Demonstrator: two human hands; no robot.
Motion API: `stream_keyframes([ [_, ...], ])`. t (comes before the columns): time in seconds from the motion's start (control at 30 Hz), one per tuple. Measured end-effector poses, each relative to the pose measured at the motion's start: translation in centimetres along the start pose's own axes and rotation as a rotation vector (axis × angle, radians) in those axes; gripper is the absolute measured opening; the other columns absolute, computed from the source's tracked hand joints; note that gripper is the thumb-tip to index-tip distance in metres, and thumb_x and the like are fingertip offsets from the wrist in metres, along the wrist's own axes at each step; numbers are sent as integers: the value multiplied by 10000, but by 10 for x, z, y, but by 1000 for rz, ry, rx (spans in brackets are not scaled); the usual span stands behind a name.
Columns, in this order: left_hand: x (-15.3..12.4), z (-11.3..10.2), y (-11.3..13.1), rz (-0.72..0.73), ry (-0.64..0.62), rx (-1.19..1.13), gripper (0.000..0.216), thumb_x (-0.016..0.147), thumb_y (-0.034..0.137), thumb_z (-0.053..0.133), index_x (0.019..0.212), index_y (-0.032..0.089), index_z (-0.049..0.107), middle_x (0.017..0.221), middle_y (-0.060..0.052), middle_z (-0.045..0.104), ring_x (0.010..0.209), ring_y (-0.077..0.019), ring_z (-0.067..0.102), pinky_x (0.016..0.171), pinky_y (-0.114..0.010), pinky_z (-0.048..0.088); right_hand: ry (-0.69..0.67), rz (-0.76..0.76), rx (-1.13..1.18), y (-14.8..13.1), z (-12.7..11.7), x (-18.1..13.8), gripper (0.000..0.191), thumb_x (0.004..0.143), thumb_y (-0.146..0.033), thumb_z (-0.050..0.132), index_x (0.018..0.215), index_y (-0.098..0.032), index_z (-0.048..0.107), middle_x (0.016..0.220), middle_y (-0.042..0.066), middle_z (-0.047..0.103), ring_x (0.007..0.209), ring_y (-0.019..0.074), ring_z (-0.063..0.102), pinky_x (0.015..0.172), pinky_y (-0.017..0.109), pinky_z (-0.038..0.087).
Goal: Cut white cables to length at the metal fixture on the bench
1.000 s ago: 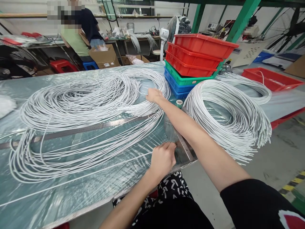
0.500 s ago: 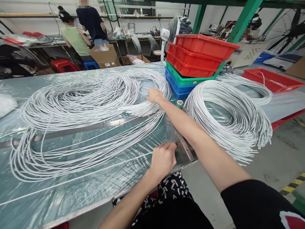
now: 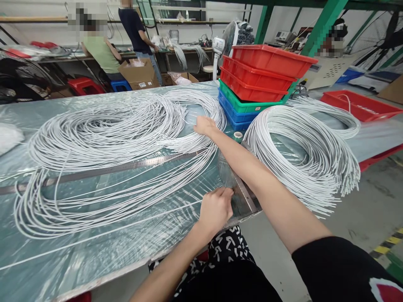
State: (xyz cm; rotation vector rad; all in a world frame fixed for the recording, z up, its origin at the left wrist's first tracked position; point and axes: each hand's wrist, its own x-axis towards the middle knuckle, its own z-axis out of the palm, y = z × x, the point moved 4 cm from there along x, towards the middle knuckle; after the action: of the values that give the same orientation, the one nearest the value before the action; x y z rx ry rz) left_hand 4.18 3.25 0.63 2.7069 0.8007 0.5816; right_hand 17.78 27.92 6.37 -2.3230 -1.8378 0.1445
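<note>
My left hand (image 3: 216, 207) is closed at the table's near edge, at the end of a single white cable (image 3: 126, 225) that runs in from the left. My right hand (image 3: 205, 126) reaches across to the inner side of a white cable coil (image 3: 217, 109). Its fingers are closed, and whatever is in them is hidden. Thin pale cable tips show just beyond those fingers. A looser loop of white cables (image 3: 103, 205) lies to the left and runs up toward the coil under my right forearm. A large heap of coiled cables (image 3: 78, 138) lies behind it.
A metal ruler (image 3: 126, 165) lies along the table (image 3: 170, 239). Red, green and blue trays (image 3: 267, 63) stand stacked behind. A roll of tape (image 3: 238, 135) and another thick cable coil (image 3: 296, 155) lie on the right. Two people (image 3: 135, 31) are at the back bench.
Both my hands stay where they were. In the background, the standing person in dark clothes has shifted to the right.
</note>
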Motion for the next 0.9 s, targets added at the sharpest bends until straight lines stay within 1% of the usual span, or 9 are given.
stream_keyframes([
  [0.23, 1, 0, 0, 1, 7, -20, 222, 896, 94, 383, 793, 177, 561, 664, 2, 570, 569, -136, 489, 511, -259, 284, 3, -3, -1, 0, 0, 0, 352, 920, -342, 514, 1192, -142, 612, 1173, 120, 620, 1083, 273, 586, 914, 354, 486],
  [0.43, 0, 0, -1, -11, 17, -75, 230, 911, 110, 371, 771, 179, 540, 646, 5, 554, 557, -131, 488, 513, -256, 279, 14, -10, -4, 0, 0, 0, 335, 922, -337, 522, 1172, -134, 614, 1143, 122, 630, 1081, 271, 589, 919, 352, 486],
  [0.57, 1, -2, 0, -11, 22, -76, 218, 908, 111, 380, 770, 185, 531, 659, 6, 563, 583, -136, 514, 527, -262, 289, 7, -5, -7, 1, 2, 2, 332, 920, -348, 528, 1150, -128, 627, 1118, 129, 637, 1067, 271, 597, 909, 345, 490],
  [0.77, 0, -1, 0, -36, -53, -73, 250, 941, 146, 350, 793, 183, 548, 691, -13, 586, 615, -155, 544, 543, -276, 309, 33, -32, -4, 1, 6, 5, 349, 901, -362, 545, 1158, -143, 632, 1109, 136, 642, 1068, 276, 598, 898, 337, 479],
  [0.9, -1, -4, -2, -20, -69, -102, 267, 967, 190, 340, 829, 179, 569, 732, -27, 608, 657, -166, 575, 555, -271, 330, -3, -100, -22, -1, 10, 1, 287, 897, -338, 547, 1059, -137, 674, 1042, 132, 666, 1003, 254, 615, 810, 286, 468],
])
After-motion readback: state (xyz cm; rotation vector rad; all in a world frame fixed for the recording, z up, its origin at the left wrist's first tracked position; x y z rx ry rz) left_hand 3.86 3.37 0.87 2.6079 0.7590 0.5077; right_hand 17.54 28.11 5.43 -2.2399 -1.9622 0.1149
